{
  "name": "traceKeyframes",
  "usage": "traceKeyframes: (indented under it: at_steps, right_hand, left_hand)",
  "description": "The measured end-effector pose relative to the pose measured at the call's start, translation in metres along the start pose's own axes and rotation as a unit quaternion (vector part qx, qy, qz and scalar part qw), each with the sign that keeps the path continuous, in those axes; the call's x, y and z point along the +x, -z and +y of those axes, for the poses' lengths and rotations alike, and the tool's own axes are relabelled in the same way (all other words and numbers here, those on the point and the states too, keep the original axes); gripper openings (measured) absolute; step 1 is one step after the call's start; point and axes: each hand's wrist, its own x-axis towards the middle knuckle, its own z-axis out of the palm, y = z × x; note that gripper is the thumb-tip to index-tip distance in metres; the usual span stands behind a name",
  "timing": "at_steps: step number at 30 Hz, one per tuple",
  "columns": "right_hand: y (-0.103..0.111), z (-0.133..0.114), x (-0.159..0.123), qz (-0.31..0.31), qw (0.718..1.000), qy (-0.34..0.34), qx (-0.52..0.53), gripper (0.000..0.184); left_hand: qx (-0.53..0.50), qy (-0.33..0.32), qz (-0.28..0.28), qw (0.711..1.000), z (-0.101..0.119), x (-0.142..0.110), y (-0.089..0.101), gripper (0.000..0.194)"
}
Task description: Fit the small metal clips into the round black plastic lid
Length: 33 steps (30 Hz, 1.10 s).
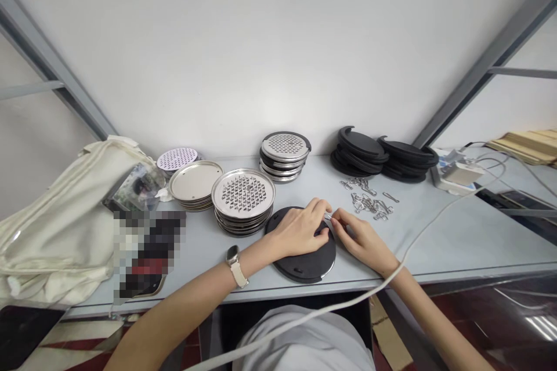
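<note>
A black round disc with small raised pegs and a thin metal rim lies flat near the table's front edge. Over its upper part rests my left hand, fingers curled toward the far right rim and thumb on the surface, holding it down. At that rim, the fingertips of my right hand pinch a small silver wire clip. The clip's far end reaches under my left fingers, so I cannot tell whether it is attached. Similar loose wire clips lie in a pile beyond my right hand.
Metal grater discs are stacked left of my hands, beside plain metal discs. Another grater stack stands by the wall, with black covers to its right. A white cable crosses in front. A cream bag sits left.
</note>
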Motion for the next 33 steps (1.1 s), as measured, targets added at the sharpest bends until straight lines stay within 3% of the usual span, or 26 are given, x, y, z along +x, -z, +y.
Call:
traceKeyframes:
  at_steps: [10, 33]
  right_hand:
    - [-0.0017, 0.005, 0.0009, -0.044, 0.998, 0.021, -0.046, 0.026]
    - [-0.0017, 0.0083, 0.0011, -0.063, 0.997, 0.024, -0.048, 0.028]
  left_hand:
    - [0.082, 0.039, -0.02, 0.996, 0.0044, -0.0011, 0.0027, 0.022]
    - [0.131, 0.011, -0.026, 0.991, 0.0009, -0.002, -0.0004, 0.019]
